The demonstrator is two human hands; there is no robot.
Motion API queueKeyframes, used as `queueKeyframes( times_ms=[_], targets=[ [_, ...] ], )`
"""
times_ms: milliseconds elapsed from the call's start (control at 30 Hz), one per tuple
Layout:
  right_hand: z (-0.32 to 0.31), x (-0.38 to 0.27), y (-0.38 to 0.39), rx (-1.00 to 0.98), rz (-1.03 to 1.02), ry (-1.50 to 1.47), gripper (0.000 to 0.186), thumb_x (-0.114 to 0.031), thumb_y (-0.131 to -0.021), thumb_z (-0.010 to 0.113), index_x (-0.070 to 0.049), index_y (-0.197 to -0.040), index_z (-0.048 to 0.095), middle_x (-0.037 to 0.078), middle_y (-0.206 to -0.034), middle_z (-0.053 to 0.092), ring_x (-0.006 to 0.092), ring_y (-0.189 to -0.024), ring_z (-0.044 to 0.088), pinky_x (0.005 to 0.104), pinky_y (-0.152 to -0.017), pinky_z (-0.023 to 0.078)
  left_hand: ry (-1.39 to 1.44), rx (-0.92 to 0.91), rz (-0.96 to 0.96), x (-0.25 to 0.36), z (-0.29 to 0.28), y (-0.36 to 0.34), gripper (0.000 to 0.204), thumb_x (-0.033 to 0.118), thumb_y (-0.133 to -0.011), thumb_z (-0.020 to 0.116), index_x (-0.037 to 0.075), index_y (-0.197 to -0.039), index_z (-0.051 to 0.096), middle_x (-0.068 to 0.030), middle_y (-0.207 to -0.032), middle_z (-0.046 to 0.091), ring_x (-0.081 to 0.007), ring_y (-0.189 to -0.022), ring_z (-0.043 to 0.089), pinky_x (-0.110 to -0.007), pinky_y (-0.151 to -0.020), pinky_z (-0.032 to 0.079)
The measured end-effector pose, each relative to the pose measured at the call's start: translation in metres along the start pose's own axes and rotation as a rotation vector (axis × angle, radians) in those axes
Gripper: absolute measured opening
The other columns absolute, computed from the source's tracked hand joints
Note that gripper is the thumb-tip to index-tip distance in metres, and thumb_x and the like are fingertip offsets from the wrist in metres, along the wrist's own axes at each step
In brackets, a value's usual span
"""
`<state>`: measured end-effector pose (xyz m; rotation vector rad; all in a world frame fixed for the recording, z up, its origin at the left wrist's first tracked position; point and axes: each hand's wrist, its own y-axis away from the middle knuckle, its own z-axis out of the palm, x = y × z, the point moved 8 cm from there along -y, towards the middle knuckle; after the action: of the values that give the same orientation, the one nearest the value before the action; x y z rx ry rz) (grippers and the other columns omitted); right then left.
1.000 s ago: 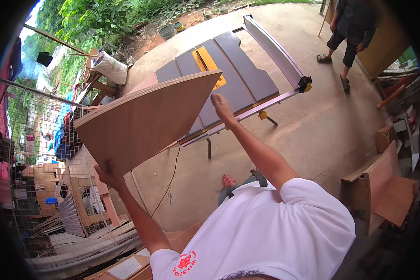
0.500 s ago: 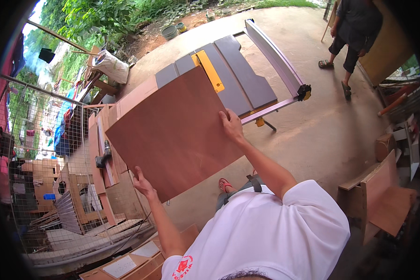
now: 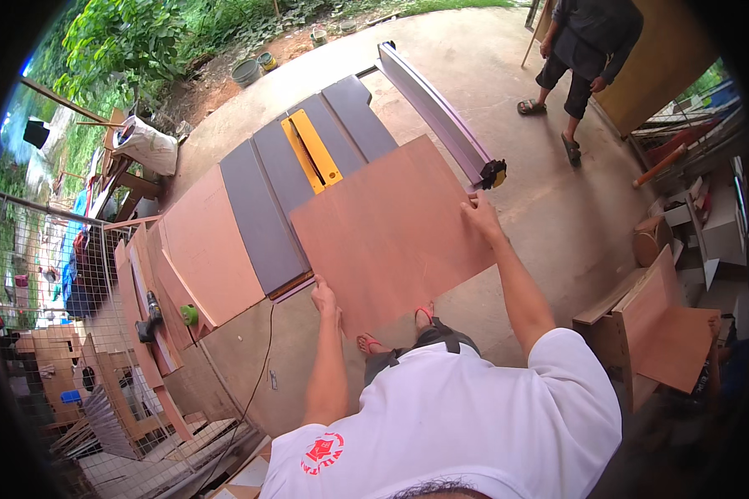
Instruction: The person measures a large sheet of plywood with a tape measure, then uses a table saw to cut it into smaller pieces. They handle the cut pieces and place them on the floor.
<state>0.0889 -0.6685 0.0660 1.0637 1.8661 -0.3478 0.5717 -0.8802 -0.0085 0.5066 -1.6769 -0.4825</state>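
A flat reddish-brown plywood panel (image 3: 391, 229) is held between my two hands, its far part over the near side of a table saw (image 3: 258, 179). My left hand (image 3: 325, 298) grips the panel's left edge near the close corner. On the opposite edge, my right hand (image 3: 481, 218) is closed on it with the thumb on top. The saw has a grey top, and its yellow insert plate (image 3: 310, 150) with the blade slot shows just beyond the panel. A long metal fence (image 3: 433, 112) stands along the saw's right side, near my right hand.
A plywood side surface (image 3: 200, 245) adjoins the saw's left. A cordless drill (image 3: 151, 316) and a green tape roll (image 3: 190, 314) lie left of it. A cable (image 3: 262, 366) crosses the floor. One person (image 3: 587, 58) stands at the far right; wooden pieces (image 3: 657, 333) stack at the right.
The panel has moved right and swung round to sit squarer to the saw, uncovering the insert plate and the left of the saw top. Both hands travelled with it.
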Motion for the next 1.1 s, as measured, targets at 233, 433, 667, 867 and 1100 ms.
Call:
queueKeyframes(
  times_ms=[233,433,667,867,1100],
  targets=[
    [-0.028,0.081,0.064,-0.04,0.305,0.036,0.065,-0.058,-0.095,0.056,0.004,-0.11,0.066,0.018,-0.101,0.071,0.0261,-0.094,0.067,0.0375,-0.085,0.05,-0.169,0.082,-0.086,-0.001,0.019,-0.008,0.074,0.057,-0.101,0.046,-0.012,-0.121,0.06,-0.0178,-0.114,0.068,-0.0274,-0.103,0.063,-0.044,-0.091,0.049],
    [-0.024,0.095,0.062,0.079,0.308,-0.013,0.071,-0.066,-0.095,0.048,0.002,-0.102,0.07,0.025,-0.094,0.07,0.0386,-0.094,0.067,0.0438,-0.083,0.049,-0.073,-0.311,-0.1,0.001,0.019,0.024,0.079,0.061,-0.101,0.042,-0.01,-0.134,0.051,-0.0195,-0.129,0.061,-0.028,-0.117,0.061,-0.04,-0.1,0.049],
    [-0.032,0.09,0.055,0.103,0.307,0.087,0.072,-0.066,-0.096,0.045,0.0,-0.103,0.07,0.026,-0.094,0.07,0.0416,-0.095,0.067,0.0449,-0.083,0.049,-0.424,-0.082,0.01,-0.022,0.005,0.1,0.086,0.066,-0.101,0.031,-0.01,-0.132,0.053,-0.0188,-0.121,0.065,-0.028,-0.111,0.063,-0.038,-0.092,0.049],
    [-0.054,0.081,0.013,0.118,0.261,0.027,0.071,-0.063,-0.099,0.042,0.002,-0.106,0.069,0.027,-0.098,0.07,0.044,-0.096,0.066,0.0465,-0.085,0.05,-0.476,-0.049,0.083,-0.026,0.041,0.079,0.082,0.064,-0.102,0.028,-0.008,-0.126,0.059,-0.0291,-0.116,0.066,-0.042,-0.113,0.061,-0.047,-0.096,0.046],
    [-0.052,-0.016,0.022,0.358,-0.217,0.539,0.031,-0.028,-0.089,0.069,-0.004,-0.107,0.067,0.016,-0.112,0.062,0.0352,-0.108,0.058,0.0455,-0.093,0.047,-0.462,-0.015,0.111,-0.023,0.054,0.08,0.079,0.062,-0.102,0.028,-0.007,-0.122,0.06,-0.0316,-0.114,0.065,-0.0468,-0.113,0.06,-0.05,-0.095,0.046]
  ],
)
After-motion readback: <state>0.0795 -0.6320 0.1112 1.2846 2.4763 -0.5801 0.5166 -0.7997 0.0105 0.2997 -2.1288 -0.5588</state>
